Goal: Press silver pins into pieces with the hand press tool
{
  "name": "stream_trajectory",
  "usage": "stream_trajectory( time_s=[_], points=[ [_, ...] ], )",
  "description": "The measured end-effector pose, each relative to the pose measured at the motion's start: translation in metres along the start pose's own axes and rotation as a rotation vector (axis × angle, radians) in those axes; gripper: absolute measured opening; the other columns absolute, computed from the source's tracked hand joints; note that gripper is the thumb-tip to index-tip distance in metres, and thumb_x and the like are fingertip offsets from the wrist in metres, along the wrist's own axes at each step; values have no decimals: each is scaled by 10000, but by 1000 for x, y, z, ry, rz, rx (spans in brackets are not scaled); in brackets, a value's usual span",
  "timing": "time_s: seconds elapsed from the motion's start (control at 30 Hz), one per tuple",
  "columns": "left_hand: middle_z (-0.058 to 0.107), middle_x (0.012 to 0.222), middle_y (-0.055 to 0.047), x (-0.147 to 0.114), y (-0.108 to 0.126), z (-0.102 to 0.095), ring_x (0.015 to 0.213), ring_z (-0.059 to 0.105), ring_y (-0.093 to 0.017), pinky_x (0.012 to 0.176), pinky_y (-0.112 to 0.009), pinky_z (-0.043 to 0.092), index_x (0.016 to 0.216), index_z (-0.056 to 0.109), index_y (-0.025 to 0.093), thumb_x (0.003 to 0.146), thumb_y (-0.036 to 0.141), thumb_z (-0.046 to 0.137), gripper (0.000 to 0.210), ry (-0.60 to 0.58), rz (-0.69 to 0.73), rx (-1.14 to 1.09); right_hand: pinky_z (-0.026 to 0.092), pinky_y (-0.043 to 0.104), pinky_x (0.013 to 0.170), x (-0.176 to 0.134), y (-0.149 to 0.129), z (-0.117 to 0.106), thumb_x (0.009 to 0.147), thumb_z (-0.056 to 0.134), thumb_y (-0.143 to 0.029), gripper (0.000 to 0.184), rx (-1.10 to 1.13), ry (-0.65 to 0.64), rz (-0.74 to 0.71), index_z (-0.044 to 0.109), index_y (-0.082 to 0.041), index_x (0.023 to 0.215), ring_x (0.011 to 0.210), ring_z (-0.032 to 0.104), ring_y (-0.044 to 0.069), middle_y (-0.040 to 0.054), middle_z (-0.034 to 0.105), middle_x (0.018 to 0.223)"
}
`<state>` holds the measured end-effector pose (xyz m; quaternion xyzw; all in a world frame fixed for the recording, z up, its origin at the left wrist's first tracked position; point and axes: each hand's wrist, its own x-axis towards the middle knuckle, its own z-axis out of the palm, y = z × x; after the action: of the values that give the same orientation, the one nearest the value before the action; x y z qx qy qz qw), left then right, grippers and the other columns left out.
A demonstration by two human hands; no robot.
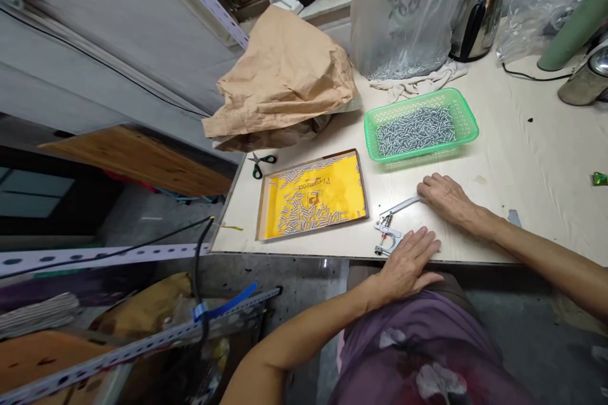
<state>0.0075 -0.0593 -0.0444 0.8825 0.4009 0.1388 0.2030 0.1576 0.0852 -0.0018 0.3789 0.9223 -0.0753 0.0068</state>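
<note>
A small metal hand press with a C-shaped frame, a spring and a long lever sits near the table's front edge. My right hand has its fingers curled round the far end of that lever. Beside the frame, my left hand lies with fingers stretched out and thumb apart; whether its fingertips touch the press I cannot tell. Left of the press is a shallow tray lined with a yellow sheet, with many small metal pins scattered on it. A green plastic basket behind holds a heap of similar pins.
Green-handled scissors lie left of the tray. Behind it stands a crumpled brown paper bag. Farther back are a clear plastic bag, a cloth and a steel kettle. The table ends just before my body.
</note>
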Motion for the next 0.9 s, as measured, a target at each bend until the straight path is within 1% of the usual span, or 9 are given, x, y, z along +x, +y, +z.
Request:
stream_trajectory(
  time_s=[0.07,0.13,0.23,0.33,0.47,0.57,0.67,0.77,0.9],
  points=[
    [451,1438,-180,0,1,-1,1414,305,-285,1142,-477,306,1404,388,120,912,549,454,656,-16,-6,-22,290,320,684,5,-20,-4,885,548,-142,140,-7,2,-126,668,-195,933,867,481,215,83,623,937],
    [512,1377,-195,0,2,0,1355,403,-299,1110,-471,353,1371,436,109,903,555,466,648,-49,-26,-38,290,324,690,9,-46,-4,880,576,-179,125,32,-29,-342,682,-239,907,907,467,216,63,613,960],
    [592,1277,-192,-2,4,4,1254,513,-310,1056,-452,413,1323,500,105,902,554,468,616,-111,-55,-38,307,339,717,16,-80,4,865,607,-208,107,55,-108,-568,684,-219,791,934,451,214,55,605,945],
    [589,1288,-171,-2,4,6,1226,536,-304,1044,-430,419,1329,504,128,913,555,446,599,-151,-42,-24,316,344,734,23,-93,15,850,607,-168,115,45,-114,-620,662,-178,749,912,445,204,58,602,907],
    [560,1327,-168,-1,3,5,1207,552,-278,1017,-384,437,1364,470,138,922,578,399,627,-163,-12,-4,313,336,721,22,-86,24,864,588,-160,101,101,-17,-667,629,-163,771,849,436,190,46,601,855],
    [547,1337,-186,0,3,6,1249,515,-291,1052,-402,401,1351,485,113,922,562,420,624,-136,40,33,313,329,721,15,-79,30,878,578,-165,82,135,55,-698,616,-158,805,815,432,183,43,604,853],
    [550,1339,-177,1,4,7,1269,491,-308,1067,-437,382,1348,496,128,918,545,446,601,-131,63,69,311,330,727,12,-78,37,880,546,-110,115,88,103,-770,609,-155,795,800,433,184,43,596,819],
    [556,1333,-171,1,4,6,1269,493,-299,1060,-432,392,1365,481,141,927,540,430,595,-134,71,90,306,333,713,16,-80,41,872,542,-95,128,70,76,-819,599,-159,778,787,438,188,36,584,766],
    [468,1421,-175,-2,2,4,1289,471,-288,1055,-390,400,1411,424,137,943,532,393,614,-96,87,104,299,327,687,22,-81,36,873,554,-129,93,176,-18,-794,578,-180,800,775,435,187,19,585,736]
  ],
)
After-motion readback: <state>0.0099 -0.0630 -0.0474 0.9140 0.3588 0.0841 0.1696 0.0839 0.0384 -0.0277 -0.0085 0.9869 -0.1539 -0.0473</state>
